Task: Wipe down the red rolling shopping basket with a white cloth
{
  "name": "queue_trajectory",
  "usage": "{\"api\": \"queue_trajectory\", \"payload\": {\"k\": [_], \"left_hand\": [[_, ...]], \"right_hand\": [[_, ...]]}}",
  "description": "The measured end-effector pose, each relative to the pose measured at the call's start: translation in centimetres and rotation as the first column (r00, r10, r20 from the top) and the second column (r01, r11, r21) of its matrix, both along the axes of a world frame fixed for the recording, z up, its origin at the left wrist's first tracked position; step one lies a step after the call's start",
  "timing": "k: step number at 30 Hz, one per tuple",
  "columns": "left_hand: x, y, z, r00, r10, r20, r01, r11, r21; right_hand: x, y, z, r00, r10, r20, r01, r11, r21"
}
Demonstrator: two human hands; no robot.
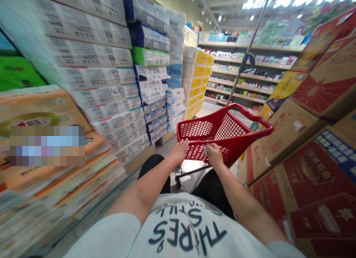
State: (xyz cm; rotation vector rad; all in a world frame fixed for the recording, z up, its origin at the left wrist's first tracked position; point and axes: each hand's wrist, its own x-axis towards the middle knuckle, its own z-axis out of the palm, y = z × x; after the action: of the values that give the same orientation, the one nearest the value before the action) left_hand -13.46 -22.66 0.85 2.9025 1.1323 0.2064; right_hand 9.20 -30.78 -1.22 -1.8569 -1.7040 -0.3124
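Observation:
A red plastic shopping cart (236,148) with lattice walls stands in front of me, its side toward my body. My left hand (180,151) rests on the cart's near corner, fingers stretched out over the rim. At the near side wall, my right hand (215,155) is closed on a small crumpled whitish wipe (206,150), which shows at the fingertips against the red lattice. Most of the wipe is hidden by the fingers. Through the lattice, the basket shows no goods. A grey pole (247,54) rises from behind the cart's far side.
Tall stacks of packaged tissue (97,54) line the left, with orange packs (39,113) closer to me. Red and brown cartons (308,176) are piled on the right. Shelves of small goods (250,67) stand at the back. A cart wheel (178,181) sits near my legs.

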Motion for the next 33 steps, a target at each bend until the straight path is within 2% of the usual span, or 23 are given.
{"api": "queue_trajectory", "payload": {"k": [5,9,22,33], "left_hand": [[0.0,-0.2,0.4,0.999,0.015,-0.036,-0.015,1.0,-0.019],[-0.1,-0.3,0.5,1.0,0.013,-0.019,-0.014,1.0,-0.017],[-0.3,-0.1,0.5,1.0,0.014,-0.027,-0.014,1.0,-0.014],[-0.4,0.0,0.1,1.0,0.01,0.012,-0.01,1.0,-0.003]], "right_hand": [[-1.5,0.6,-0.7,0.993,0.115,0.033,-0.114,0.993,-0.034],[-2.5,1.1,-1.1,0.991,0.128,0.043,-0.126,0.991,-0.033],[-5.4,1.7,0.6,0.975,0.214,0.065,-0.206,0.972,-0.113],[-6.5,2.4,0.3,0.956,0.28,0.085,-0.268,0.955,-0.131]]}}
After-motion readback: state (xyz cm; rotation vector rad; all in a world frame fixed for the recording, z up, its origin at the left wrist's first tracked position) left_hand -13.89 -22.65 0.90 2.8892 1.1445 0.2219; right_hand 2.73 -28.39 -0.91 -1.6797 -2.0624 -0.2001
